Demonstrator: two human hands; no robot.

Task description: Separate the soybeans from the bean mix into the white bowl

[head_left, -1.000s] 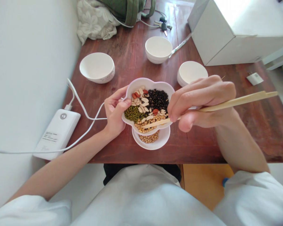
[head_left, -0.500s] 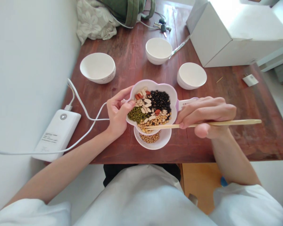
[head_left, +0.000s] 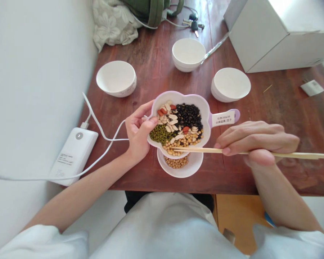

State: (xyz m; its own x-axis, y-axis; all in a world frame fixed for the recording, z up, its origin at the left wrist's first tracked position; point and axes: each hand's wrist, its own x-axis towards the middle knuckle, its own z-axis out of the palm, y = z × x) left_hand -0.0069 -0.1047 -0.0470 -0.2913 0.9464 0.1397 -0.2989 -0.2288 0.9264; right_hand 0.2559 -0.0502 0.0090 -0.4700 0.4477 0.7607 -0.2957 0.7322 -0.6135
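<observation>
My left hand [head_left: 139,132] grips the left rim of a flower-shaped bowl [head_left: 206,108] with a purple edge and a labelled handle [head_left: 223,118]. Inside lie black beans [head_left: 189,114], green mung beans [head_left: 161,133], peanuts [head_left: 172,120] and soybeans [head_left: 192,138] in separate patches. My right hand [head_left: 259,140] is closed around wooden chopsticks [head_left: 205,150], whose tips touch the soybeans near the bowl's front edge. The bowl is held tilted over a small white bowl [head_left: 196,167] that contains soybeans [head_left: 177,162]; its far part is hidden.
Three white bowls stand behind: left [head_left: 116,78], middle [head_left: 188,54] and right [head_left: 230,84]. A white power bank [head_left: 74,156] with a cable lies at the left. Farther back are keys [head_left: 194,26], a green bag [head_left: 143,10] and a large white box [head_left: 280,39].
My right hand has shifted right and back along the chopsticks, uncovering the handle's label. The chopstick tips remain at the soybeans. The whole view has shifted slightly.
</observation>
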